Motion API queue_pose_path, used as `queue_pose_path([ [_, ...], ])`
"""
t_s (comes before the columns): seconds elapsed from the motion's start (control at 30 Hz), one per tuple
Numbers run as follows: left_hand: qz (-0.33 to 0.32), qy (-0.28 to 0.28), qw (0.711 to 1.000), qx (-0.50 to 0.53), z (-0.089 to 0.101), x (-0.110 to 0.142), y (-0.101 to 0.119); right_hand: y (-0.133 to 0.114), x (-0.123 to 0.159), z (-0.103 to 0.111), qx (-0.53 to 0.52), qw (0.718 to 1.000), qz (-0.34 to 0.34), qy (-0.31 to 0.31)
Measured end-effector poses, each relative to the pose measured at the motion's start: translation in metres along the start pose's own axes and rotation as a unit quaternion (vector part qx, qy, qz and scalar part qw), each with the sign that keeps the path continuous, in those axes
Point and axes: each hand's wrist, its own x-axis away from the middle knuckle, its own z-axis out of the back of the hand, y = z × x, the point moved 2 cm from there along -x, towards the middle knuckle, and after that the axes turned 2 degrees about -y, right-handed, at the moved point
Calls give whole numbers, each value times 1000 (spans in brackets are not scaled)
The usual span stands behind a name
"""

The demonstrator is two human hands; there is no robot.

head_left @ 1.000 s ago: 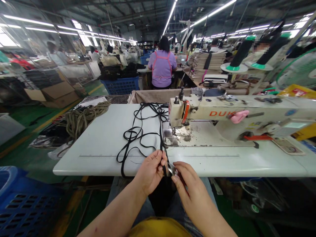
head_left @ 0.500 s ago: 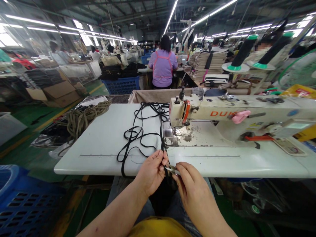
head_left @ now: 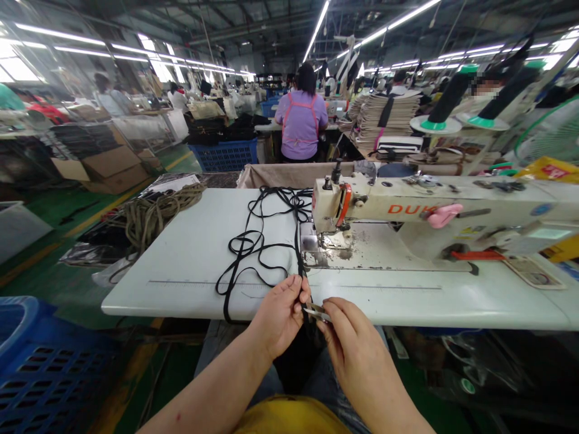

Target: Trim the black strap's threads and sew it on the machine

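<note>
A long black strap [head_left: 235,265] lies in loose loops on the white sewing table [head_left: 181,259]. My left hand [head_left: 283,307] pinches a stretch of it at the table's front edge, and below that the strap hangs down over my lap. My right hand [head_left: 350,337] is closed around small metal thread snips [head_left: 318,311]. Their blades point left, right beside the strap just under my left fingertips; whether they touch it I cannot tell. Most of the snips' grip is hidden inside my right hand.
A sewing machine [head_left: 384,208] takes up the table's right side, its needle area close beyond my hands. Olive straps [head_left: 145,220] are heaped off the table's left end. A blue basket [head_left: 40,361] stands at lower left. A person in purple [head_left: 301,123] sits ahead.
The whole view shifts very slightly. Both hands keep their places at the strap, and the snips' blades look a little closer together.
</note>
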Motion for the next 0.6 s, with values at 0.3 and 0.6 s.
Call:
queue_pose_path([
  [0.3,18,5,1000,25,0,0,-4,12,7,-1,-309,934,-173,37],
  [0.6,-34,22,998,-47,-4,2,-6,5,-2,-4,-249,955,-160,4],
])
